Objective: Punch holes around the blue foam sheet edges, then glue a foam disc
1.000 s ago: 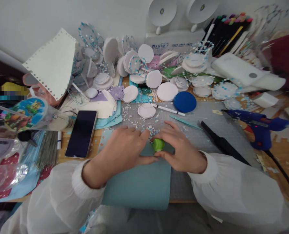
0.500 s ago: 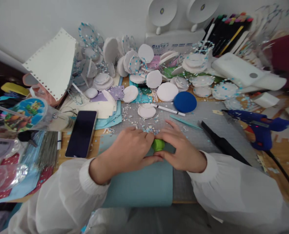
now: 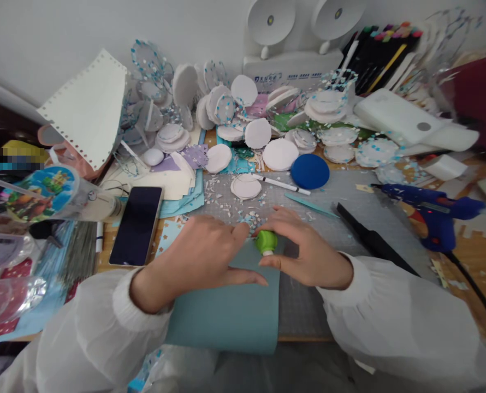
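Note:
A small green craft punch (image 3: 265,241) with a pale lower part is held between the thumb and fingers of my right hand (image 3: 298,245). It is at the upper edge of a sheet of blue-green paper (image 3: 226,316), which overhangs the front of the desk. Small brown star-like or flower-like shapes show near the paper's left side. My left hand (image 3: 204,248) is over the paper, just left of the punch, its thumb stretched out apart from the curled fingers. Nothing shows in it. Small paper bits (image 3: 249,218) are scattered beyond both hands.
A grey cutting mat (image 3: 320,305) carries a white pen (image 3: 284,184), teal tweezers (image 3: 312,206), a black-handled tool (image 3: 374,240) and a blue disc (image 3: 310,171). At right is a blue glue gun (image 3: 435,207); at left, a phone (image 3: 136,226). White paper discs (image 3: 280,154) crowd the back.
My left hand has drawn away to the left from the punch, and the paper has shifted left. The punch, in my right hand, now shows its pale lower part.

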Available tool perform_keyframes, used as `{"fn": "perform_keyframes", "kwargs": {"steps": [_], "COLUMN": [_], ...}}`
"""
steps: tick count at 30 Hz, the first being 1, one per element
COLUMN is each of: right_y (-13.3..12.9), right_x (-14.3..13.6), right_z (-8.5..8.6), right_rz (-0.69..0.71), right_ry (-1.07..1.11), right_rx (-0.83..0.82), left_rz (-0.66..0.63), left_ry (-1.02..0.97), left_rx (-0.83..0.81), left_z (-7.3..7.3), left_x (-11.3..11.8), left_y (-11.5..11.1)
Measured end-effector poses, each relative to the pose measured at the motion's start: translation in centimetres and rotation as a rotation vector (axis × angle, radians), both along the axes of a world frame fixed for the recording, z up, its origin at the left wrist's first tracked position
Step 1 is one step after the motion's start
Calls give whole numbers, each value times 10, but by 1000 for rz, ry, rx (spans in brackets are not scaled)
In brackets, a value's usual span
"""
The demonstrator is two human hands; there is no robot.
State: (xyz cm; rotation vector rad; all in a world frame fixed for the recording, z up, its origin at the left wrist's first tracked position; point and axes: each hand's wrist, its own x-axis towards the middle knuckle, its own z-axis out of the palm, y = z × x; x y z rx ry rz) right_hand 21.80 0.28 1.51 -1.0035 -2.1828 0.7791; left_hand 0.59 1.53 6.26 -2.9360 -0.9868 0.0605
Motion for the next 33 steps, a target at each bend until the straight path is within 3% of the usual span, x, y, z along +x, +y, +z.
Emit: {"fn": "perform_keyframes", "kwargs": {"steps": [5, 15, 24, 33], "right_y": [0, -5, -2, -2], "right_x": [-1, -6, -6, -3], "right_z": [-1, -2, -3, 0], "right_rz": [14, 35, 74, 70], "right_ry": [18, 16, 90, 81], "right_rx": [8, 43, -23, -17], "left_rz": [11, -26, -33, -30], "left_ry": [30, -103, -84, -39], "left_rx": [-7, -196, -10, 28], "left_z": [3, -4, -8, -4], "left_x": [-3, 20, 12, 0], "left_y": [1, 0, 1, 3]}}
